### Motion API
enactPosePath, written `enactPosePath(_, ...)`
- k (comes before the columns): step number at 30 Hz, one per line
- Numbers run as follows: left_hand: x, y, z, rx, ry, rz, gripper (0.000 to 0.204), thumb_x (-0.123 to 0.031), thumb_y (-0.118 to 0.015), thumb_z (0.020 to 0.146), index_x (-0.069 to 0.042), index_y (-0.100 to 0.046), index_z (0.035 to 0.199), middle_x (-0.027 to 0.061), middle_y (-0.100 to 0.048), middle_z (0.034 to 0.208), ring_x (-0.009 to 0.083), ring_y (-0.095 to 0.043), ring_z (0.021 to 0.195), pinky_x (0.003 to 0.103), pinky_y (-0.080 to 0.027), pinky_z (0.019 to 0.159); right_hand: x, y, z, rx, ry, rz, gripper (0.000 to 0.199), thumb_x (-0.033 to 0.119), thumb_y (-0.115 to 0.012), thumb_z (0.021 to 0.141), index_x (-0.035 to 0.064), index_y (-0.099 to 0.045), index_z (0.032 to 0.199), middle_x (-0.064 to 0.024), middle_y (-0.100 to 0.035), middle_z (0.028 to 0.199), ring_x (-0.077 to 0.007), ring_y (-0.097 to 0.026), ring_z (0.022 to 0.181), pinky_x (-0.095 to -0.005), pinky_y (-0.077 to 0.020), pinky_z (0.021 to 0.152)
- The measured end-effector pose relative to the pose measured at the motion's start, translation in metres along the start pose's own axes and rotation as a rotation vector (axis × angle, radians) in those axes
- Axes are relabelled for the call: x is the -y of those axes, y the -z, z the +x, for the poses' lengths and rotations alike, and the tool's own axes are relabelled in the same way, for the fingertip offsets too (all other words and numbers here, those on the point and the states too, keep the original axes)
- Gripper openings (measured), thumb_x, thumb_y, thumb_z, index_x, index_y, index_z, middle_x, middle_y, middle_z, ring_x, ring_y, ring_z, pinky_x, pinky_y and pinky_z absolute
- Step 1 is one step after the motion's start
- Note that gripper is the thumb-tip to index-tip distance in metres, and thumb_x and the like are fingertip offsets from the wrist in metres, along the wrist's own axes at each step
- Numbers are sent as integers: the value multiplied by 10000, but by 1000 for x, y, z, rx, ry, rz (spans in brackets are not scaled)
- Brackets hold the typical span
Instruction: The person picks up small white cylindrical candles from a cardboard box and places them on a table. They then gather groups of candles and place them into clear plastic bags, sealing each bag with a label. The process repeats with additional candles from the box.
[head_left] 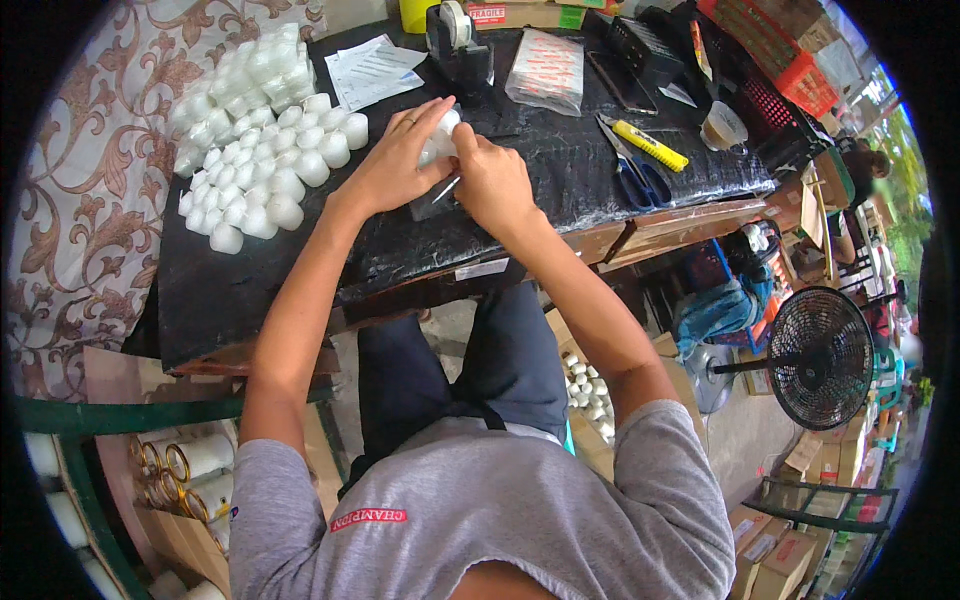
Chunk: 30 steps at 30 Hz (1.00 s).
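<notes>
Head view: a small white plastic cup (440,140) is pinched between both hands over the black-wrapped bench (400,250). The left hand (400,160) is cupped closed around it, the right hand (492,180) is closed on it and a thin metal tool (446,188). Looks light, thin-walled, easily crushed, so best gripped by the sides. More white cups (260,150) are piled left of the hands; scissors (635,175) are seen to the right.

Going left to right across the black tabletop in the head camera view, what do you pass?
Pile of small white cups → left hand → right hand → blue-handled scissors → yellow utility knife → plastic cup at the right edge.
</notes>
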<state>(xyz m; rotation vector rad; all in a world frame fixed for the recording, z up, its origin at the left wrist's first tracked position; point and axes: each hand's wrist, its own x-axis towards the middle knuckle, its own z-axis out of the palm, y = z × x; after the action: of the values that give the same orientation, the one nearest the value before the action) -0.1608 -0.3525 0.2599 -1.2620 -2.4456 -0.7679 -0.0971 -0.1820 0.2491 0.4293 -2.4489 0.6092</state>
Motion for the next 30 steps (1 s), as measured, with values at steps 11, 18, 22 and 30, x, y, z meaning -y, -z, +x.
enactPosePath(11, -76, 0, -59, -345, 320, 31, 671, -207, -817, 750, -22, -438, 1271, 205, -505, 1187, 353, -493, 1177, 467, -414, 1006, 14, 14, -9, -155, 48, -90, 456, 124, -776, 720, 132, -636, 1153, -98, -592, 1151, -322, -553, 1059, -416, -481, 848)
enactPosePath(18, -78, -7, -49, -435, 398, -103, 144, -11, -645, 834, -20, -538, 930, 145, -614, 818, 338, -638, 768, 429, -508, 657, 7, -1, 12, -234, 337, -48, 259, 75, -719, 671, 109, -700, 927, -29, -648, 964, -249, -605, 889, -374, -473, 776)
enactPosePath(22, -72, -14, -52, -505, 229, -47, 105, 31, -636, 840, -14, -541, 854, 135, -603, 739, 297, -613, 644, 404, -484, 579, 13, -4, 16, -167, 231, -88, 257, 87, -728, 644, 112, -656, 889, -36, -606, 921, -248, -591, 940, -403, -467, 743)
enactPosePath(30, -81, -8, -56, -346, 469, -57, 225, 19, -621, 842, -43, -479, 1005, 165, -614, 798, 389, -638, 782, 483, -503, 677, 16, -4, 12, -247, 227, -125, 385, 93, -773, 640, 117, -616, 991, -52, -556, 1010, -308, -542, 976, -431, -471, 755)
